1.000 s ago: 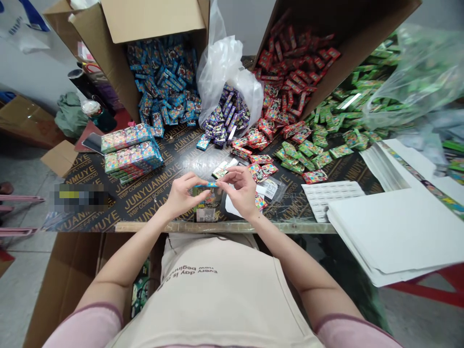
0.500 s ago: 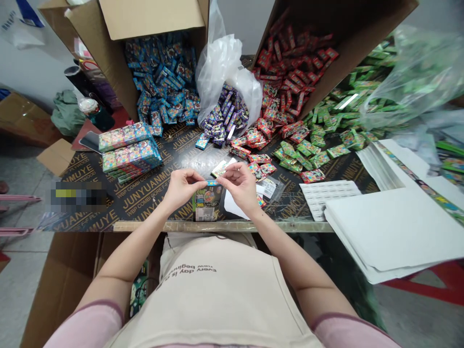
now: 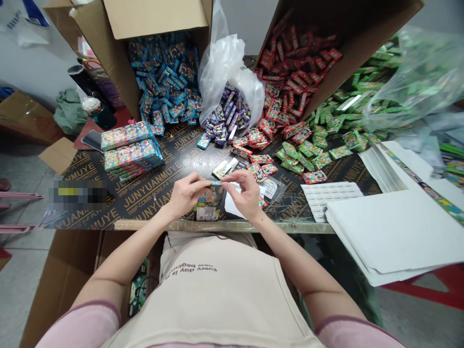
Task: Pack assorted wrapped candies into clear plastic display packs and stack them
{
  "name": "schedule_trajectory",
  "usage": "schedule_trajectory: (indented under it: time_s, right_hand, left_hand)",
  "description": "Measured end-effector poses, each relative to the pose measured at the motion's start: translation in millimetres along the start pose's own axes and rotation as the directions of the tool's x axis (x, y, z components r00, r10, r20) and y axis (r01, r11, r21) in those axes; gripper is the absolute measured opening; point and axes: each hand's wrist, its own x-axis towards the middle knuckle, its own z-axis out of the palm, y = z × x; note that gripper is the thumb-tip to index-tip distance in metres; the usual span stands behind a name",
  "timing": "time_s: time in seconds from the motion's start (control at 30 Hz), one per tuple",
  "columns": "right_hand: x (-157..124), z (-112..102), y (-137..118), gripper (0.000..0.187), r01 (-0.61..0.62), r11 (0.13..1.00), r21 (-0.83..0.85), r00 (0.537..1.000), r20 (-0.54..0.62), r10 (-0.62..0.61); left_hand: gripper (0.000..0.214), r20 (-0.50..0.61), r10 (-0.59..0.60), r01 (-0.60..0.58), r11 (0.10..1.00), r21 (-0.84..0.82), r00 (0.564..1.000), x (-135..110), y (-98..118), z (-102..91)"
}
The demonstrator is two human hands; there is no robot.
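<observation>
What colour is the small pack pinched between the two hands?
The small pack shows a blue edge, best seen in the head view.

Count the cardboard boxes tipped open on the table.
2. The left box at the back spills blue packets; the right box at the back spills red packets. More may sit out of view.
</observation>
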Motion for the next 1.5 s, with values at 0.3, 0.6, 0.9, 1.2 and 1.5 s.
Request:
schedule_trajectory:
  time_s: [0.3,0.6,0.9,1.2,1.5]
  right_hand:
    - [50,-15,-32,0.028,-0.121,0.991,0.056,0.992,-0.029,0.122]
    - [67,0,-48,0.044,-0.323,0.933,0.16,0.848,0.486,0.21]
    - [56,8,-38,0.035,-0.219,0.975,0.025,0.834,0.523,0.174]
    - [60,11,-42,0.034,-0.006,0.989,-0.149,0.827,0.555,0.088]
    - [45,20,-21,0.042,-0.358,0.934,0.005,0.873,0.357,0.333]
  left_hand:
    - [0.024,-0.077,0.004,0.0,0.998,0.055,0.997,-10,0,6.5]
    - [0.003,-0.191,-0.175,0.146,0.977,-0.158,0.966,-1,9,6.4]
    - [0.011,-0.148,-0.146,0.127,0.983,-0.131,0.978,2,15,-1.3]
    - [0.012,-0.221,-0.26,0.226,0.96,-0.167,0.94,2,12,11.8]
    - [0.012,-0.219,-0.381,0.328,0.913,-0.243,0.898,0,13,12.2]
